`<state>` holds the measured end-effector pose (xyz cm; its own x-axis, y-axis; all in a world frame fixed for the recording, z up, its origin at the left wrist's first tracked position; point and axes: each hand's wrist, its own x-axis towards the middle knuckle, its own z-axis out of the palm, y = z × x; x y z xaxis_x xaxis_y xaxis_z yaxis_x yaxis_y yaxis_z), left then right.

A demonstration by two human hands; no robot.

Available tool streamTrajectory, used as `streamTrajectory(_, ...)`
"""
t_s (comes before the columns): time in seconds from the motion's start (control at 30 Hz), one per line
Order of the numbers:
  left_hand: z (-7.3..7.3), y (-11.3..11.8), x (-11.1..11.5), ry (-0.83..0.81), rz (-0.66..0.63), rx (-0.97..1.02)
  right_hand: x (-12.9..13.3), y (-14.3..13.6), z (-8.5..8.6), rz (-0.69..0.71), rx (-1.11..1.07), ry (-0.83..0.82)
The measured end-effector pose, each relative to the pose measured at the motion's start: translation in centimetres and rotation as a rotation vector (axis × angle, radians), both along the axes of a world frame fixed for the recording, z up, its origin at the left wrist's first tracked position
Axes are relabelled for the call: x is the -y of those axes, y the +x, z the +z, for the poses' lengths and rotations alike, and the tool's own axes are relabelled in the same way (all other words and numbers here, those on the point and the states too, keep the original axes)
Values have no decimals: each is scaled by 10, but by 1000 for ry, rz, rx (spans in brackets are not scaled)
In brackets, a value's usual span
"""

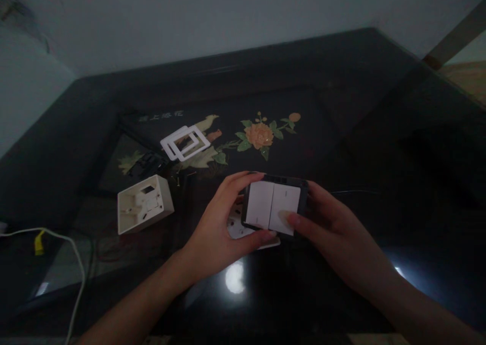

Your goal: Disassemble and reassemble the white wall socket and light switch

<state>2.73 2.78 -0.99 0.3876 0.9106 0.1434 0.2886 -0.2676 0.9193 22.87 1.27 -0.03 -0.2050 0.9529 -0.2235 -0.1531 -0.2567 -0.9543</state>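
A two-rocker light switch point(259, 203) with white rockers and a black body is held between both hands, tilted toward me. My left hand point(218, 218) grips its left side, fingers on the top edge and thumb along the bottom edge. On the right side, my right hand point(334, 228) closes round the body, its thumb pressed on the right rocker. Beneath the switch, partly hidden, is a white box-like part point(236, 224) with holes. Left of my left hand stands a white open mounting box point(168, 203) with a slot in its base.
Two white square frames point(183, 157) overlap farther back, with a black switch part point(146, 165) and small screws point(178, 180) nearby. A white cable point(79, 264) with a yellow tag point(39, 242) runs along the left. The dark glossy table point(341, 81) has a flower-and-bird picture and meets the wall.
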Motion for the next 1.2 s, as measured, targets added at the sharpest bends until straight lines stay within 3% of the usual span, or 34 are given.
streamTrajectory(0.37,4,8,1,-176,131,338,3,-3,9,67,-35,-21)
streamTrajectory(0.67,2,9,0,-397,87,568,3,-3,11,105,-92,-44)
streamTrajectory(0.77,3,8,0,-540,35,672,4,-1,10,112,-106,-32)
streamTrajectory(0.9,5,5,-1,-697,-31,654,4,2,11,145,-99,-24)
streamTrajectory(1.2,6,4,0,-745,-19,676,2,3,11,185,-22,-48)
